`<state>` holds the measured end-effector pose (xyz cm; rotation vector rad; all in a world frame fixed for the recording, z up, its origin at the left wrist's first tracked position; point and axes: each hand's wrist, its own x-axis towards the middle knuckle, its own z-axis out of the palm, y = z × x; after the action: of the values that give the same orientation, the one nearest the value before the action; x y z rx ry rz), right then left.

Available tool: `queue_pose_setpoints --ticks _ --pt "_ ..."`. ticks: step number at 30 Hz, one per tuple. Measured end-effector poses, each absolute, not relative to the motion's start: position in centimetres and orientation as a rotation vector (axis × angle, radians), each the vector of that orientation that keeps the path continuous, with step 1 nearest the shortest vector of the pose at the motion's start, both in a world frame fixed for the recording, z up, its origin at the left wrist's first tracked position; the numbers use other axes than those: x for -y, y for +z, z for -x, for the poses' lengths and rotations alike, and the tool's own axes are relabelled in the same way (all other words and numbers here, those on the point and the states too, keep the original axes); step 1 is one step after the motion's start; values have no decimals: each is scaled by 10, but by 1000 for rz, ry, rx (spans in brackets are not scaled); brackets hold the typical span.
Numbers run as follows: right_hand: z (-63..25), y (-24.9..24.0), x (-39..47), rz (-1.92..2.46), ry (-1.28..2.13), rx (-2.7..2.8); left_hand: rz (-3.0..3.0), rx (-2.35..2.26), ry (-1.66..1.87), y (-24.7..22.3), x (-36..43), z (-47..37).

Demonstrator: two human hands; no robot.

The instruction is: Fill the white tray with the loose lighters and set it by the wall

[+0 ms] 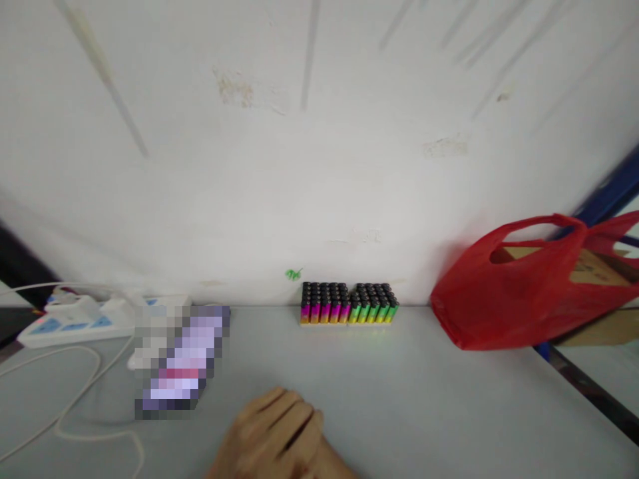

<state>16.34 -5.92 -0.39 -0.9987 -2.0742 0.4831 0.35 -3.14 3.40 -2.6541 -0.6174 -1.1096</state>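
At the bottom centre, my left hand (274, 429) is closed, its fingers bent and pressed together against my right hand. Only a small part of my right hand (333, 460) shows beside and beneath it; its fingers are hidden. Whether anything lies inside the hands cannot be seen. Beyond them, against the wall, stand two upright blocks of lighters with black tops: a pink-and-orange set (325, 313) on the left and a green-and-yellow set (373, 309) on the right. Neither hand touches them.
A phone-like device (187, 356), blurred by pixels, lies left of the hands. Behind it sits a white power strip (94, 322) with plugs and a loose white cable (94, 372). On the right, a red plastic bag (519, 299) holds cardboard. The white wall (319, 173) rises behind the grey table (424, 399).
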Motion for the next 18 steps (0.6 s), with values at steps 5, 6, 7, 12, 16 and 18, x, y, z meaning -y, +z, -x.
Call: queue_pose_setpoints --ticks 5,6,7,12,16,18 --pt "-167 0 59 1005 618 1984 2497 830 -1259 24 16 1" --pt "-165 2 58 988 699 1930 2496 886 -1262 21 13 3" --pt "-163 4 57 973 790 1858 2498 927 -1272 18 10 5" --pt "-164 16 43 953 1152 1408 2474 1020 -1310 13 1 9" --pt "-171 12 27 930 1390 1091 2463 1184 -1287 12 4 3" --pt "-174 7 21 961 1463 1045 2426 1267 -1276 11 6 0"
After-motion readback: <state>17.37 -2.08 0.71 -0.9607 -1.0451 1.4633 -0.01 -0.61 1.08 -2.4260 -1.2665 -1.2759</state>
